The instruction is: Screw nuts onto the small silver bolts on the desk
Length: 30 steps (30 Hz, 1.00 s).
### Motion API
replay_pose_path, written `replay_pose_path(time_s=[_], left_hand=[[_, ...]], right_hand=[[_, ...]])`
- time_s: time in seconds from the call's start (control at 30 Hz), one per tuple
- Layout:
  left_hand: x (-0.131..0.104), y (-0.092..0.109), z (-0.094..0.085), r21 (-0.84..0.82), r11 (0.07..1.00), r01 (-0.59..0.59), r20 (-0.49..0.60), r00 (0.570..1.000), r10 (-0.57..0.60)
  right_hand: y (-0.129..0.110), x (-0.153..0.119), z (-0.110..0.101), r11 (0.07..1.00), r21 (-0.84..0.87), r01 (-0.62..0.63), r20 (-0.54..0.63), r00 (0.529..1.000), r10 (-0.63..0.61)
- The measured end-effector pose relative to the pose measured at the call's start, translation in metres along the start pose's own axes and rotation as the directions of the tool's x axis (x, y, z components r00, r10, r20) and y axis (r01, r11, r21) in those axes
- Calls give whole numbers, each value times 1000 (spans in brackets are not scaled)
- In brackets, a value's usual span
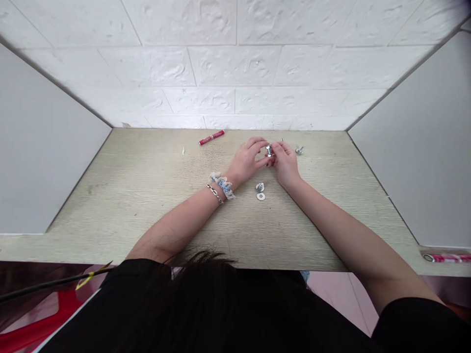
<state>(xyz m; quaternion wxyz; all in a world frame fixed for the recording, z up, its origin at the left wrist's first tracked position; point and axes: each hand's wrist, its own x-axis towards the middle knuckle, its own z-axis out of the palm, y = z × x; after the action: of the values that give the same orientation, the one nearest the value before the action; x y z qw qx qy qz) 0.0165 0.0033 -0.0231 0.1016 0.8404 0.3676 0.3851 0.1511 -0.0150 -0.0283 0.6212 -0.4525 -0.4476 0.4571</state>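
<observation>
Bright, even light, soft faint shadows, sharp centre, wide-angle bending at the edges.

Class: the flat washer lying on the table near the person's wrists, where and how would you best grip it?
The flat washer lies flat on the table, so nothing stands up to grasp. Probably come from straight above and pinch its outer rim between two fingertips. Approach from the near side, since a nut sits just beyond it.

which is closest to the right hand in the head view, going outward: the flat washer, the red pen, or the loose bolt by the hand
From the right hand:
1. Loose bolt, just off the hand's outer side, toward the wall.
2. Flat washer, on the table nearer the person, between the wrists.
3. Red pen, far off to the left, near the back wall.
</observation>
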Motion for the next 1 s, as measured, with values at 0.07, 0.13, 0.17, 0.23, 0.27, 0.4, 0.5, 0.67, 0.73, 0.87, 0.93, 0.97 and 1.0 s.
replay_pose_path(time_s=[0.07, 0.13, 0.17, 0.23, 0.27, 0.4, 0.5, 0.67, 0.73, 0.87, 0.93, 0.97, 1.0], left_hand=[[0, 0, 0, -8, 1000, 2, -7, 1000, -2], [0, 0, 0, -15, 1000, 5, -9, 1000, -5], [0, 0, 0, -16, 1000, 6, -8, 1000, -7], [1, 0, 0, -18, 1000, 7, -1, 1000, -7], [1, 0, 0, -18, 1000, 6, 0, 1000, -6], [0, -1, 1, -3, 1000, -5, -1, 1000, 4], [0, -2, 1, 4, 1000, -6, 1, 1000, 6], [0, -2, 1, 18, 1000, -16, 5, 1000, 16], [0, -1, 0, 24, 1000, -19, 4, 1000, 19], [0, 0, 0, 13, 1000, -12, 3, 1000, 12], [0, 0, 0, 8, 1000, -4, 5, 1000, 4], [0, 0, 0, 5, 1000, -2, 7, 1000, 2], [0, -1, 1, 3, 1000, -2, 10, 1000, 2]], right_hand=[[-4, -2, 2, 1000, -16, 11, 10, 1000, -11], [-7, -4, 3, 999, -34, 18, 10, 1000, -18], [-8, -5, 3, 999, -41, 22, 6, 1000, -21], [-8, -5, 4, 998, -48, 28, 3, 1000, -28], [-7, -5, 3, 998, -49, 31, 4, 1000, -30], [0, -3, 2, 998, -61, 26, 16, 1000, -25], [5, -1, 1, 998, -66, 16, 18, 1000, -14], [5, -1, 1, 999, -34, 27, 47, 999, -25], [2, -3, 1, 999, -28, 37, 53, 998, -36], [-1, -4, 2, 998, -51, 45, 52, 998, -43], [0, -3, 2, 999, -48, 21, 34, 999, -19], [1, -3, 2, 999, -39, 8, 23, 1000, -7], [1, -2, 2, 1000, -27, 2, 12, 1000, -1]])
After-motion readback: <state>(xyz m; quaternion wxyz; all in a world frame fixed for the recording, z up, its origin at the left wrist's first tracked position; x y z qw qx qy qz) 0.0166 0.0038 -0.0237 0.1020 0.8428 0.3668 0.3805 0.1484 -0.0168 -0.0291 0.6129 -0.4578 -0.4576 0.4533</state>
